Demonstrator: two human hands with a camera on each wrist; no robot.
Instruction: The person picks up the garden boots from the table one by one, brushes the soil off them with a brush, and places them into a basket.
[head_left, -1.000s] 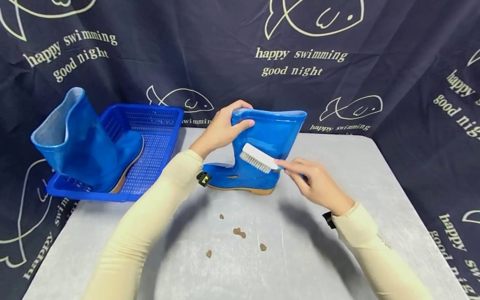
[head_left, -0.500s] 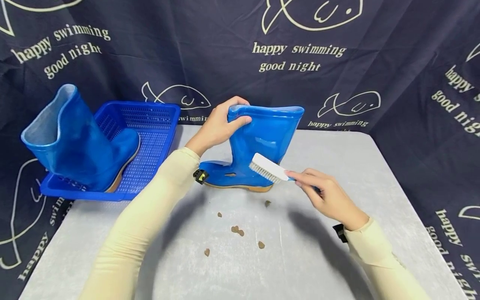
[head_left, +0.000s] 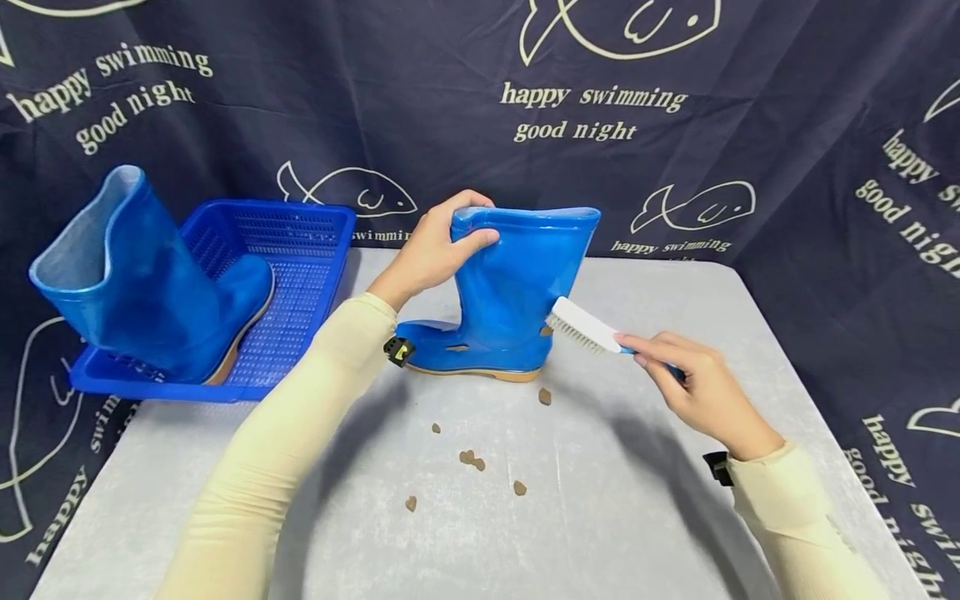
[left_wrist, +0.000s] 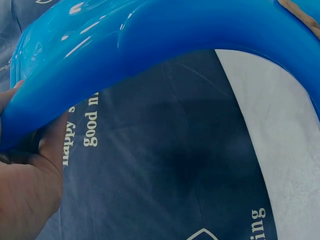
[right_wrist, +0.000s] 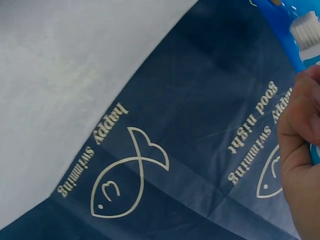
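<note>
A blue rain boot [head_left: 517,283] stands on the table with its toe to the left. My left hand [head_left: 431,250] grips its top rim, thumb on the near side; in the left wrist view this hand [left_wrist: 30,190] pinches the edge. My right hand [head_left: 697,383] holds a white scrub brush [head_left: 588,325] by its blue handle, bristles facing down-left at the back of the boot above the heel. Beside the bristles a brown patch [head_left: 546,331] clings to the heel, and another brown patch [head_left: 456,347] marks the foot. In the right wrist view, bristles [right_wrist: 306,31] overlap the boot.
To the left, a second blue boot [head_left: 161,283] leans in a blue plastic basket [head_left: 300,367]. Several small brown pieces lie on the grey table [head_left: 630,517], one brown piece [head_left: 545,396] just below the heel. A dark fish-print cloth [head_left: 450,100] hangs behind.
My right hand has drawn the brush rightward from the boot's side to its heel edge. A brown piece has dropped onto the table below the heel. My left hand keeps its grip.
</note>
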